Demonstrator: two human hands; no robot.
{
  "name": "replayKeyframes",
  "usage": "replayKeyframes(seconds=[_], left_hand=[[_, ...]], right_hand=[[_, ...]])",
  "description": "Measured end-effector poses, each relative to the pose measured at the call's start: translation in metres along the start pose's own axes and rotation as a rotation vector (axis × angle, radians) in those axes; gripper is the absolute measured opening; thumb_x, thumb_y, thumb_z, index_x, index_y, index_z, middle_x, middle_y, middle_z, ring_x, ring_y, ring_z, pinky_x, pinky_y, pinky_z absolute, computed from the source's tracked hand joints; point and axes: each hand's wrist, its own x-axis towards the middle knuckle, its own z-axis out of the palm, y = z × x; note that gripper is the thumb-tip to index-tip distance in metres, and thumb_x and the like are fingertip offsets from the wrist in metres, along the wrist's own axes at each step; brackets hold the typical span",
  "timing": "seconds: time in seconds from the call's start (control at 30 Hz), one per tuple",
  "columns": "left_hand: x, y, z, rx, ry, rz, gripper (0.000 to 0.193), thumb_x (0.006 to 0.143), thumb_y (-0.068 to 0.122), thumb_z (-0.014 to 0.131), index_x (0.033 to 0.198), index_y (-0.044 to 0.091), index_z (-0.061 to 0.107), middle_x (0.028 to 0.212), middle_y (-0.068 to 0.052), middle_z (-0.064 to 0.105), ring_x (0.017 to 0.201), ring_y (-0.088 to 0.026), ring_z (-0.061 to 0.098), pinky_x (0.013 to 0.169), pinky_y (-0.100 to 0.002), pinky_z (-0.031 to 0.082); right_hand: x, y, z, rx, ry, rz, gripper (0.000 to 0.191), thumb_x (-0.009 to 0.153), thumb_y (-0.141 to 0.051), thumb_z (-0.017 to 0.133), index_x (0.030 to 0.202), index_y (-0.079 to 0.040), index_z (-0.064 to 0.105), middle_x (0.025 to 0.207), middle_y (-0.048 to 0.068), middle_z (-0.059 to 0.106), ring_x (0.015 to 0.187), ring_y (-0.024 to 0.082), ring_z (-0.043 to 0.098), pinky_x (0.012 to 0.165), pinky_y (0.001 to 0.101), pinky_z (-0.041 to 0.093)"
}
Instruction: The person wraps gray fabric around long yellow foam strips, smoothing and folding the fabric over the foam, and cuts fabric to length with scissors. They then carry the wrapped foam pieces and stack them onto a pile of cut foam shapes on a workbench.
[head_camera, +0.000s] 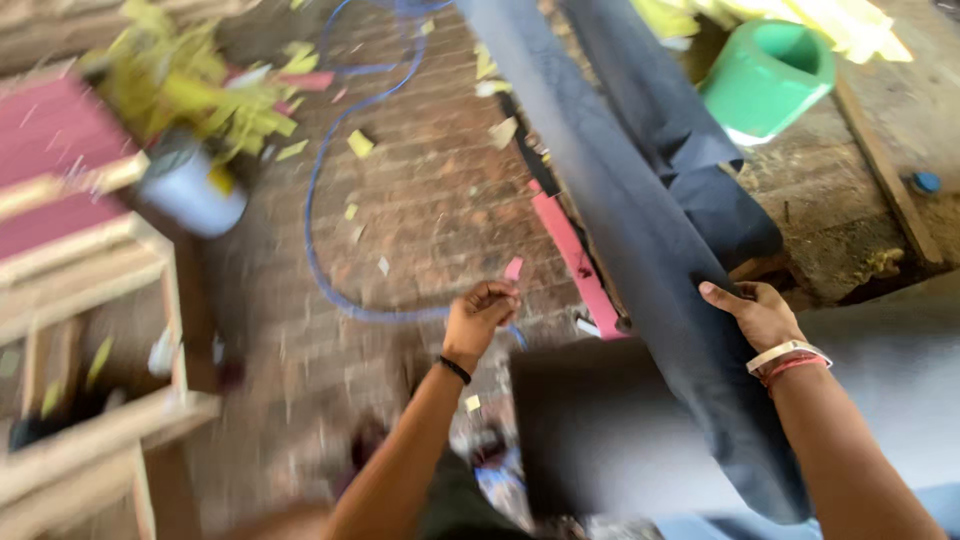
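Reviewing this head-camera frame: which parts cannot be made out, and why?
- Small pink piece pinched by the left hand: motion-blurred, kind unclear.
- Dark fabric gripped by the right hand: top end cut by the frame edge.
- Wooden frame: blurred, cut off at the left.
- Green bucket: contents hidden by its wall.

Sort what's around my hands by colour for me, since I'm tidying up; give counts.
Dark grey: 1, the cloth roll in the right hand
Pink: 1, the scrap pinched by the left hand
Green: 1, the bucket
Blue: 1, the hose
Total: 4
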Motion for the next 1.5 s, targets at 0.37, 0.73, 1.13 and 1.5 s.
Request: replayKeyframes(seconds=[0.37, 0.73, 1.13, 1.5], left_hand=[[0.139, 0.055, -0.126, 0.19, -0.065, -0.418, 0.021, 0.088, 0.013, 0.07, 0.107, 0.005, 0.071, 0.094, -0.004, 0.076, 0.078, -0.012, 0.07, 0.067, -0.025, 0.052], [0.253, 0.059, -0.102, 0.309, -0.343, -0.552, 0.023, 0.088, 0.017, 0.072, 0.109, 0.01, 0.073, 0.099, -0.001, 0.075, 0.081, -0.01, 0.069, 0.07, -0.025, 0.051], [0.45, 0.064, -0.102, 0.656, -0.325, -0.517, 0.036, 0.088, 0.024, 0.073, 0.121, 0.009, 0.071, 0.111, 0.002, 0.075, 0.091, -0.013, 0.074, 0.077, -0.028, 0.056], [0.625, 0.012, -0.05, 0.455, -0.382, -0.583, 0.034, 0.087, 0.017, 0.073, 0.117, 0.001, 0.071, 0.095, -0.004, 0.069, 0.08, -0.012, 0.065, 0.068, -0.028, 0.051]], right_hand=[[0.035, -0.098, 0.084, 0.11, 0.187, 0.158, 0.093, 0.069, -0.053, 0.085, 0.135, 0.008, 0.062, 0.128, 0.026, 0.07, 0.117, 0.035, 0.068, 0.1, 0.0441, 0.051], [0.12, -0.115, 0.084, 0.087, 0.241, 0.152, 0.1, 0.068, -0.058, 0.087, 0.138, 0.007, 0.058, 0.137, 0.023, 0.061, 0.129, 0.034, 0.056, 0.108, 0.0441, 0.041], [0.374, -0.195, 0.057, 0.043, 0.104, -0.155, 0.09, 0.074, -0.051, 0.082, 0.143, 0.001, 0.057, 0.145, 0.02, 0.06, 0.132, 0.031, 0.055, 0.11, 0.0421, 0.038], [0.534, -0.187, 0.057, 0.031, -0.047, 0.025, 0.083, 0.081, -0.057, 0.074, 0.137, 0.003, 0.066, 0.145, 0.02, 0.063, 0.136, 0.031, 0.055, 0.116, 0.041, 0.034]])
